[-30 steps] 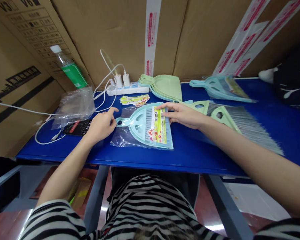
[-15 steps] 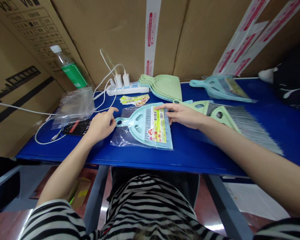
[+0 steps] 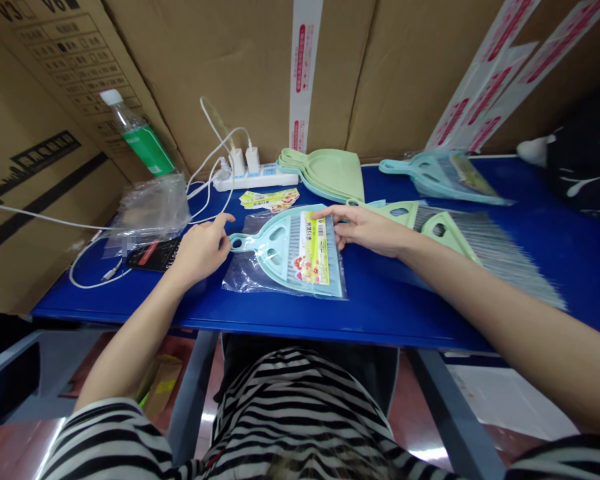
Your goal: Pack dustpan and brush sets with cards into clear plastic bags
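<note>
A light-blue dustpan (image 3: 273, 252) lies flat in a clear plastic bag (image 3: 241, 280), its handle pointing left. Grey brush bristles (image 3: 295, 243) show on the pan, beside a yellow and white label card (image 3: 307, 261). My left hand (image 3: 203, 250) is closed at the ring end of the handle, fingertips partly hidden. My right hand (image 3: 373, 230) reaches over the far right corner of the bag. Its index finger lies on the top of the card, while the other fingers curl at the bag's edge.
Stacked dustpans (image 3: 335, 173), spare label cards (image 3: 269, 199) and a power strip (image 3: 265, 177) stand behind. Green brushes (image 3: 450, 237) and a bagged dustpan set (image 3: 445, 175) lie right. To the left are a phone (image 3: 153, 255), plastic bags (image 3: 153, 207) and a bottle (image 3: 147, 147).
The dustpan and card have slid slightly left inside the bag, so a strip of bag shows past the pan's right edge. My left hand has shifted a little left.
</note>
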The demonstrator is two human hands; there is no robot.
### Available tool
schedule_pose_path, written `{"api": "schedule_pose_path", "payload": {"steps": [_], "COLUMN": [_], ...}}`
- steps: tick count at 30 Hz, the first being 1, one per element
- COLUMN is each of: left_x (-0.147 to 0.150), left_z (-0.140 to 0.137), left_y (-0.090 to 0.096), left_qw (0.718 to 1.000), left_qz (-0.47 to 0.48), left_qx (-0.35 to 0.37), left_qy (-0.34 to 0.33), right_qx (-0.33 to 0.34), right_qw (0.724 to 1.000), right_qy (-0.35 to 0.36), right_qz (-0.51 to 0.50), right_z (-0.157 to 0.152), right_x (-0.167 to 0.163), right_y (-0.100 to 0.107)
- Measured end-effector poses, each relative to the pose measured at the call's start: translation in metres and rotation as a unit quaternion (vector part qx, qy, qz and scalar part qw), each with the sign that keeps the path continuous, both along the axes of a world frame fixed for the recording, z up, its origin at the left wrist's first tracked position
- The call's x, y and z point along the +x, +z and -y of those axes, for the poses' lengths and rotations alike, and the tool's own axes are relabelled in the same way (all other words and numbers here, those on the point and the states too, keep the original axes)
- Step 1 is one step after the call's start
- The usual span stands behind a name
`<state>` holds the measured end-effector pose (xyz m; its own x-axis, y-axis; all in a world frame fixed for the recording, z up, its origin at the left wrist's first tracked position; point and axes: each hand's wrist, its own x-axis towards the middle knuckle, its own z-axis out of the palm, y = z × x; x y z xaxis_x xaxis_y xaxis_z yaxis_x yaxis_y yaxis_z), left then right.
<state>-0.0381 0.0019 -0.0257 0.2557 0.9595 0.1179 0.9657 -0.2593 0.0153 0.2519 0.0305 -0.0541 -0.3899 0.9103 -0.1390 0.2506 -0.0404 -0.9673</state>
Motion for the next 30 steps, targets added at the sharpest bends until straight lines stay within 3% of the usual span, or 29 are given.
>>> {"api": "schedule_pose_path", "payload": {"steps": [10, 23, 30], "left_x": [-0.002, -0.001, -0.001], "left_z": [-0.002, -0.001, -0.001], "left_y": [-0.002, 0.000, 0.000], "left_qw": [1.000, 1.000, 0.999], "left_qz": [-0.006, -0.014, -0.032], "left_qx": [0.019, 0.019, 0.018], "left_qy": [-0.011, 0.004, 0.025], "right_qx": [0.062, 0.063, 0.085], "right_qw": [0.997, 0.995, 0.990], "right_qy": [0.026, -0.001, 0.021], "right_qz": [0.034, 0.078, 0.110], "right_z": [-0.004, -0.004, -0.005], "right_x": [0.004, 0.006, 0.012], "right_y": [-0.005, -0.002, 0.003]}}
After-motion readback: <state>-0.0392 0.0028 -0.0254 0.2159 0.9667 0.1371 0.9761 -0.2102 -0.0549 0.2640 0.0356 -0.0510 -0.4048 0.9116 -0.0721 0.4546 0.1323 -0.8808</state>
